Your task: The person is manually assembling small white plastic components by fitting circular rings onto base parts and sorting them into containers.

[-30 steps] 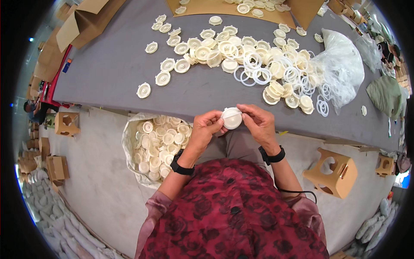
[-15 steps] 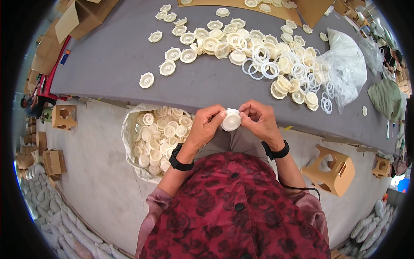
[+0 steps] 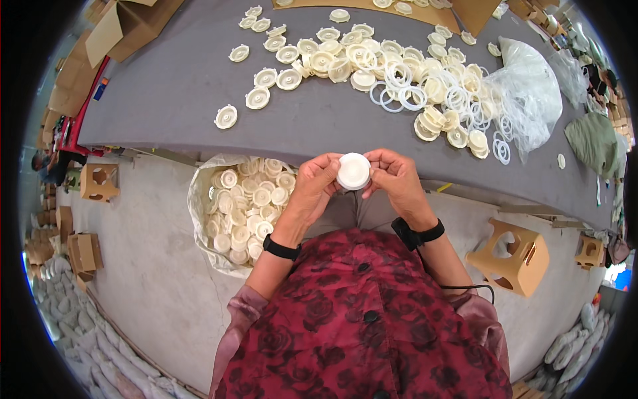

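Note:
Between both hands is a round cream-white plastic cap (image 3: 353,171), its smooth flat face turned up toward me. My left hand (image 3: 317,184) is closed on its left edge, thumb on the rim. My right hand (image 3: 397,181) pinches the opposite edge with thumb and fingers. They are held just off the near edge of the grey table (image 3: 179,120). On the table lies a heap of similar caps (image 3: 322,62), mixed with thin translucent rings (image 3: 413,98). Below and to the left, a white sack (image 3: 201,226) is full of the same caps.
A clear plastic bag (image 3: 531,100) lies right of the heap, near a green cloth (image 3: 591,147). Cardboard boxes (image 3: 126,33) stand at the far left. A brown stool (image 3: 512,256) is on the floor at right. Another person (image 3: 53,166) is at the far left.
The cap has tilted so its flat face shows more fully, and both hands have risen slightly toward the table. The things on the table look unchanged.

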The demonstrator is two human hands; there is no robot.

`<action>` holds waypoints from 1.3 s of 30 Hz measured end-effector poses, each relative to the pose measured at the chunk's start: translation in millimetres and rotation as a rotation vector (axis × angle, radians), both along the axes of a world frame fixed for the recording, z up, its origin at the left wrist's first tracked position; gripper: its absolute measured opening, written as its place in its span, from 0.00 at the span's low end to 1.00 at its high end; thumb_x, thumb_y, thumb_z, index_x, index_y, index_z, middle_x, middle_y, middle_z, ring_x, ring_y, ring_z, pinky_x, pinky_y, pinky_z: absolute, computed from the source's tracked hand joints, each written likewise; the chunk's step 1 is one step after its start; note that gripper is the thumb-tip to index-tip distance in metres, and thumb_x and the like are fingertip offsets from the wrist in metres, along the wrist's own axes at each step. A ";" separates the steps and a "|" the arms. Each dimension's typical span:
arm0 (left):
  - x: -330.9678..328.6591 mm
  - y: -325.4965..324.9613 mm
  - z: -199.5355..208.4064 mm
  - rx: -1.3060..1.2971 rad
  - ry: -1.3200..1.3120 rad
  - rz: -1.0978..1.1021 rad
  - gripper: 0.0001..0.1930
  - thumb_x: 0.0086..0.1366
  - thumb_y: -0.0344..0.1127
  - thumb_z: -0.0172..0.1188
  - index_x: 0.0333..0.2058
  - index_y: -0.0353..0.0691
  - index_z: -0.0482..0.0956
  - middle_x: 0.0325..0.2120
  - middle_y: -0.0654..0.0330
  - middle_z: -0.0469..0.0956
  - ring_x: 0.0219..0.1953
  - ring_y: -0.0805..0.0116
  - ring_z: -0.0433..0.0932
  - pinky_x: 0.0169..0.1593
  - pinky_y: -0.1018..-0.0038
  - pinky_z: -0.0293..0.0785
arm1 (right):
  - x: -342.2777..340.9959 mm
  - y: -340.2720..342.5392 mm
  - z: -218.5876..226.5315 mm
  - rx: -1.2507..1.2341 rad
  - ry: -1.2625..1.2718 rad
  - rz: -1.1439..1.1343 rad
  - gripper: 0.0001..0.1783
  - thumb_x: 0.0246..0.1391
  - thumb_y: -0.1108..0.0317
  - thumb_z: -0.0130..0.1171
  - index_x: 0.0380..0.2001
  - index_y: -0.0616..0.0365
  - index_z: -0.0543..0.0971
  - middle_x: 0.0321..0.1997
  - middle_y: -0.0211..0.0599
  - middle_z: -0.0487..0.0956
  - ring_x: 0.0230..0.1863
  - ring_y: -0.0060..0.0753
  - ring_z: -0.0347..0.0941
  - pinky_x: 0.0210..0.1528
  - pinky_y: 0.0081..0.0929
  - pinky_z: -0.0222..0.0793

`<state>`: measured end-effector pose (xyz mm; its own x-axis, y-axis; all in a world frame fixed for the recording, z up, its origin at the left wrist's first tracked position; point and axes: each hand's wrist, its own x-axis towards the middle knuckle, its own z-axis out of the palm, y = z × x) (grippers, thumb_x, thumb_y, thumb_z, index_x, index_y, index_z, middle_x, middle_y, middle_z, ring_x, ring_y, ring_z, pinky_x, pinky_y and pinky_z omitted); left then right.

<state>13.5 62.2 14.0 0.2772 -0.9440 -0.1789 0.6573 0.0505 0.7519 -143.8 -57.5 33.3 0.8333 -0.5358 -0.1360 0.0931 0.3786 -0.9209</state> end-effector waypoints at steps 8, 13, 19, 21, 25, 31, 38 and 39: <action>-16.6 6.0 2.7 -0.092 -0.023 0.068 0.25 0.63 0.26 0.63 0.58 0.31 0.68 0.48 0.55 0.78 0.51 0.70 0.77 0.56 0.75 0.73 | -8.4 18.9 -3.6 0.323 -0.076 -0.159 0.11 0.60 0.75 0.55 0.44 0.70 0.76 0.37 0.40 0.80 0.34 0.26 0.79 0.39 0.27 0.84; -31.0 5.8 1.1 -0.145 -0.131 0.130 0.28 0.60 0.21 0.63 0.59 0.30 0.67 0.53 0.52 0.75 0.54 0.67 0.76 0.59 0.72 0.72 | -10.7 34.1 -4.1 0.272 -0.074 -0.289 0.13 0.61 0.75 0.53 0.46 0.73 0.74 0.40 0.43 0.81 0.36 0.28 0.81 0.39 0.27 0.84; -44.7 6.2 -3.1 -0.082 -0.195 0.145 0.33 0.57 0.17 0.63 0.62 0.31 0.63 0.53 0.52 0.75 0.54 0.66 0.76 0.59 0.71 0.73 | -13.0 45.9 -15.3 0.077 -0.095 -0.336 0.16 0.60 0.79 0.53 0.51 0.73 0.73 0.42 0.41 0.81 0.40 0.26 0.80 0.42 0.26 0.83; -44.2 10.4 -5.0 -0.059 -0.204 0.145 0.33 0.57 0.17 0.63 0.62 0.31 0.63 0.52 0.52 0.76 0.53 0.67 0.77 0.58 0.71 0.74 | -12.8 51.0 -14.5 0.039 -0.083 -0.334 0.16 0.59 0.80 0.53 0.51 0.72 0.74 0.42 0.41 0.81 0.41 0.26 0.79 0.43 0.26 0.82; -28.9 13.6 -10.4 -0.120 -0.211 0.101 0.30 0.58 0.19 0.64 0.60 0.30 0.68 0.50 0.53 0.78 0.52 0.69 0.78 0.57 0.73 0.74 | -16.9 49.9 -20.0 -0.017 -0.082 -0.349 0.16 0.58 0.81 0.55 0.50 0.69 0.77 0.41 0.37 0.81 0.40 0.23 0.78 0.42 0.23 0.80; -12.3 25.6 -4.3 -0.129 -0.241 -0.166 0.28 0.62 0.35 0.67 0.58 0.29 0.71 0.50 0.53 0.80 0.52 0.68 0.78 0.58 0.74 0.73 | -22.0 35.0 -17.4 -0.137 -0.104 -0.295 0.15 0.58 0.79 0.58 0.49 0.66 0.80 0.39 0.33 0.82 0.40 0.18 0.77 0.41 0.17 0.75; -6.5 28.8 10.0 -0.120 -0.248 -0.236 0.33 0.63 0.37 0.67 0.62 0.33 0.63 0.32 0.66 0.78 0.37 0.79 0.75 0.43 0.80 0.69 | -32.2 22.3 -8.3 -0.283 -0.046 -0.054 0.15 0.58 0.79 0.59 0.48 0.66 0.81 0.39 0.32 0.82 0.42 0.20 0.77 0.47 0.20 0.73; -4.6 29.3 11.3 -0.135 -0.275 -0.212 0.33 0.63 0.37 0.67 0.61 0.34 0.63 0.32 0.66 0.78 0.37 0.79 0.75 0.44 0.80 0.69 | -33.8 25.2 -6.9 -0.262 -0.069 -0.047 0.15 0.57 0.80 0.59 0.49 0.66 0.80 0.41 0.33 0.81 0.44 0.21 0.76 0.48 0.21 0.73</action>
<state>8.9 91.5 25.4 0.0932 -0.9956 0.0049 0.4386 0.0455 0.8975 -177.6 -32.2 26.4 0.8090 -0.5838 0.0687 0.1711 0.1220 -0.9777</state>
